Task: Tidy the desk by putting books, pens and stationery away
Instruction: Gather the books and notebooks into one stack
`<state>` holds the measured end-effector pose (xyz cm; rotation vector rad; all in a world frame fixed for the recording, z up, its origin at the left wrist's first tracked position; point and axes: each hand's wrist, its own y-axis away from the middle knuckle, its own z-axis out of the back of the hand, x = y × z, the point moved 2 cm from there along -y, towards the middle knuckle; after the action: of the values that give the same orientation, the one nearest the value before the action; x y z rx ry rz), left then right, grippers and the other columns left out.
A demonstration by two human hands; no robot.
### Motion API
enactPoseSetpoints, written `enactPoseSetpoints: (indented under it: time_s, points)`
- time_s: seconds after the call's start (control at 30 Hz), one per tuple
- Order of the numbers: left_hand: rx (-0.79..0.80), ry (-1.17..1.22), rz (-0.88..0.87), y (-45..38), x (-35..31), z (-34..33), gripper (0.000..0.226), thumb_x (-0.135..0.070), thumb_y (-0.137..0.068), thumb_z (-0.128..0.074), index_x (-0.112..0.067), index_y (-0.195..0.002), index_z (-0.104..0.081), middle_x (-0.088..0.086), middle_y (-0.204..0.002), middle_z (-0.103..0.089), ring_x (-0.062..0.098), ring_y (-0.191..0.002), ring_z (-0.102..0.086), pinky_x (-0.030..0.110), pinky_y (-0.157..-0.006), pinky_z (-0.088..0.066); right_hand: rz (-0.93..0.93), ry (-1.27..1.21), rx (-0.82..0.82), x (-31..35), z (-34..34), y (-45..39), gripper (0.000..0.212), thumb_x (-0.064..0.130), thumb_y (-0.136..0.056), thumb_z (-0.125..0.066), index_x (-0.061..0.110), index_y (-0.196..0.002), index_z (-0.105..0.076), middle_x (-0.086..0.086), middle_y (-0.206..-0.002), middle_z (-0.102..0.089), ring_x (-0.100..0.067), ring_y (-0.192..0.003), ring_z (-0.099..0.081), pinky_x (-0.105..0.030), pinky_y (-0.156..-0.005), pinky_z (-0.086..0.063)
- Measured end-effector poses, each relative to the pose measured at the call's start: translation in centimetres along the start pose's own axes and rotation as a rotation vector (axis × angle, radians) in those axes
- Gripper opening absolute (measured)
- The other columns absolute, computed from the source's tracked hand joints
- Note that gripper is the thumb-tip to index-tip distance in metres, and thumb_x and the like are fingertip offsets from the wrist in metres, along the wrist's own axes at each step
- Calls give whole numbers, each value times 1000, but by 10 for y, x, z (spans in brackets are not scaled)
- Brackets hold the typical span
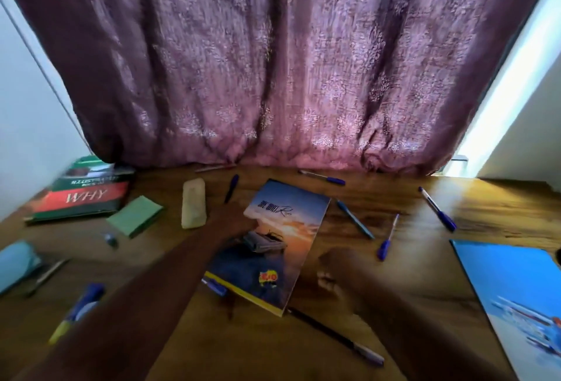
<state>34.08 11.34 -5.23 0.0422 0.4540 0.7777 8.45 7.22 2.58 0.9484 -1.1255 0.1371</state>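
Observation:
A book with a sunset cover (288,228) lies in the middle of the wooden desk (394,198), its near edge raised a little over a blue pen (214,285). My left hand (235,222) grips the book's left edge, thumb on the cover. My right hand (334,274) hovers just right of the book's near corner, fingers curled, blurred, nothing in it. Several blue pens (355,219) lie scattered to the right and behind. A long black pen (334,335) lies near the front.
A stack of books titled WHY (82,195) sits at the back left, with a green pad (135,216) and a beige block (193,203) beside it. A blue-covered book (513,289) lies at right, a marker (77,310) at front left. A purple curtain (273,76) hangs behind.

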Motion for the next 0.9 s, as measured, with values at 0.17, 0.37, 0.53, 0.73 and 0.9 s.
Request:
enactPoseSetpoints:
  time_s: [0.17, 0.37, 0.53, 0.73, 0.9]
  points:
    - [90, 118, -28, -9, -1, 2, 96, -60, -57, -78, -14, -135, -46, 5, -133, -54, 28, -119, -54, 31, -93, -47, -138, -197, -63, -12, -34, -49, 19, -1, -89, -50, 7, -72, -51, -15, -87, -54, -19, -74, -48, -30, -70, -43]
    - [116, 103, -21, -35, 9, -14, 125, -78, -28, -68, -23, -136, -40, 9, -140, -48, 32, -127, -45, 48, -102, -43, -210, -338, -144, -21, -37, -84, 10, 3, -83, -56, 12, -86, -53, -8, -82, -51, -20, -78, -50, -32, -62, -43]
    - [150, 290, -18, -12, -6, 10, 64, -35, -61, -86, -15, -116, -61, 5, -115, -65, 22, -103, -62, 34, -85, -54, -233, -418, -175, -14, -31, -95, 13, 5, -80, -65, 8, -93, -62, -8, -76, -56, -21, -73, -56, -30, -58, -47]
    - [234, 591, 64, -18, -16, 19, 42, -24, -72, -81, -7, -104, -59, 11, -104, -63, 28, -97, -63, 40, -84, -56, -154, -426, -125, 3, -21, -97, 26, 4, -83, -60, 1, -109, -64, -12, -85, -64, -24, -75, -62, -36, -68, -54]
    - [154, 672, 113, -15, -31, 63, 20, -22, -93, -61, -2, -91, -56, 16, -95, -58, 24, -76, -56, 31, -69, -50, -63, -486, -40, 13, -8, -91, 21, 2, -91, -49, 2, -75, -62, -10, -59, -67, -19, -47, -65, -28, -48, -55]
